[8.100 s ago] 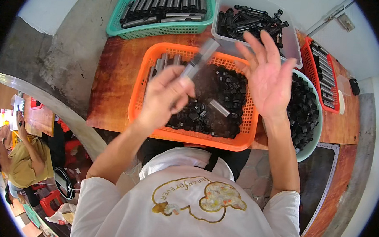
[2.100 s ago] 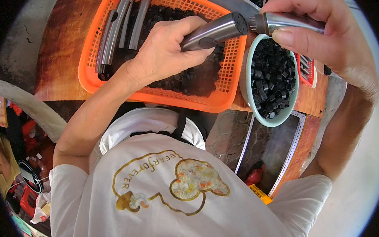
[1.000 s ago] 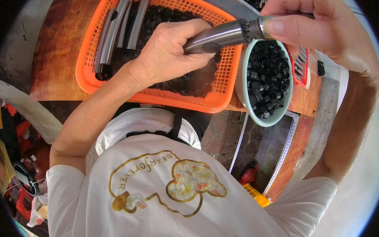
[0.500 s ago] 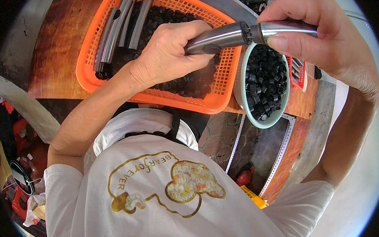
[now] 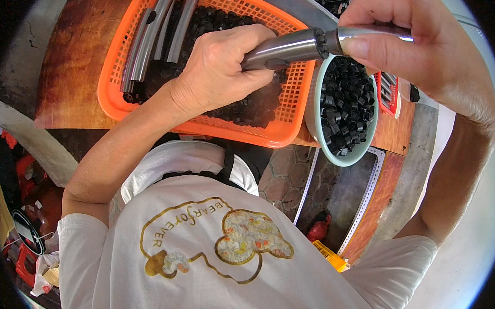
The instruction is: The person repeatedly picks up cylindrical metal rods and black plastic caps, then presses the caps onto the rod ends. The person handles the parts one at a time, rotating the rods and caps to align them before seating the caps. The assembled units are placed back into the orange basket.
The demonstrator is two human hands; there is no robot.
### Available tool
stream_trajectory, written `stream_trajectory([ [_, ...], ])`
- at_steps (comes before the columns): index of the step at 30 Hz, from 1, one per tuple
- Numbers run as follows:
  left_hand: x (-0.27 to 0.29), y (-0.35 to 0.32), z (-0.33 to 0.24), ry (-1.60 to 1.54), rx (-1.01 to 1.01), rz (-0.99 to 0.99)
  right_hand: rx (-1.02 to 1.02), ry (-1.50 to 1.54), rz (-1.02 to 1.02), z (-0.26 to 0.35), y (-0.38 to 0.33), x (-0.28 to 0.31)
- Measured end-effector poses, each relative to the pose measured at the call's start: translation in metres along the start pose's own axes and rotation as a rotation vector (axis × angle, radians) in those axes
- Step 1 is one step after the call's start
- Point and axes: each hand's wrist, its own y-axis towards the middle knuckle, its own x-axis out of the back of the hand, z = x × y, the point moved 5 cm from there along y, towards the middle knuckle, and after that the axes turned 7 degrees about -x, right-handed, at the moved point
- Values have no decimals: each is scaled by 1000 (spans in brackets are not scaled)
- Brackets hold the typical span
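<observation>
Left grip point(image 5: 221, 68): we have its fingers curled round the left tube point(image 5: 294, 47), a dark metal one that slants out of it up toward the right grip point(image 5: 421, 49).
Right grip: we pinch the right tube point(image 5: 374, 32), a shinier one, between thumb and fingers, its dark end pointing back toward the left grip.
Tube ends point(image 5: 322, 43): between both grips; the left tube's black, notched end faces the right tube's dark end. They are close together, and we cannot tell whether one sits inside the other.
Basket point(image 5: 243, 133): orange, beneath the left grip.
Spare tubes point(image 5: 153, 35): in the basket, leftward of the left grip, lying side by side.
Black parts point(image 5: 221, 22): heaped in the basket, round the left grip; partly hidden by it.
Bowl point(image 5: 346, 161): pale green, on our side of the tube ends, full of black caps point(image 5: 346, 109).
Shirt point(image 5: 194, 287): white, on our body, well below the left grip.
Table point(image 5: 75, 59): brown, under the basket, showing bare leftward of the left grip.
Bin point(image 5: 299, 9): clear, beyond the tube ends.
Red basket point(image 5: 396, 95): past the bowl, just beside the right grip in our view, holding shiny tubes.
Yellow crate point(image 5: 332, 256): well apart, below the right grip.
</observation>
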Motion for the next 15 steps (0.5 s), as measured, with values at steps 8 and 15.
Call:
stream_trajectory([
  [8, 0, 1, 1, 3, 2, 24, -6, 7, 4, 1, -1, -1],
  [15, 0, 0, 0, 8, 16, 43, -5, 6, 8, 2, 0, -1],
])
